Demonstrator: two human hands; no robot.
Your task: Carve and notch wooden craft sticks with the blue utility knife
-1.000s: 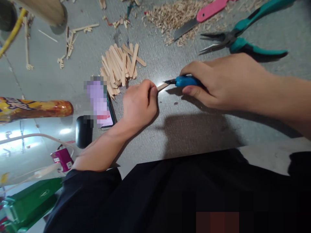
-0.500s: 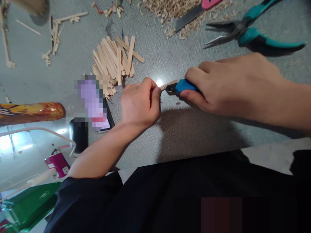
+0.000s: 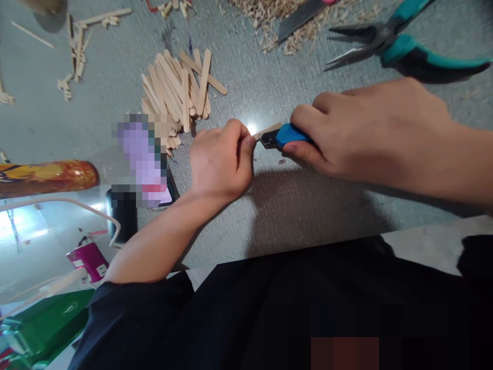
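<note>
My left hand [image 3: 223, 156] is closed, with thumb and forefinger pinching one end of a flat wooden craft stick [image 3: 271, 130]. Most of the stick's near end is hidden in those fingers. In my right hand [image 3: 358, 133] is a blue utility knife [image 3: 289, 135], gripped with the fingers wrapped round its handle. Its black tip reaches almost to my left thumb, with the blade at the stick; whether it cuts in, I cannot tell. A heap of craft sticks [image 3: 181, 85] lies on the table just beyond my left hand.
Teal-handled needle-nose pliers [image 3: 381, 41] lie beyond my right hand. A flat metal blade [image 3: 298, 23] rests on wood shavings [image 3: 265, 13] at the back. Left of my hand are a phone [image 3: 144, 162], a dark case [image 3: 122, 216], an orange can [image 3: 50, 177] and a white cable [image 3: 77, 202].
The knife tip has moved slightly left, nearer to my left thumb. The whole view has shifted a little, so the things on the table sit slightly higher and further left.
</note>
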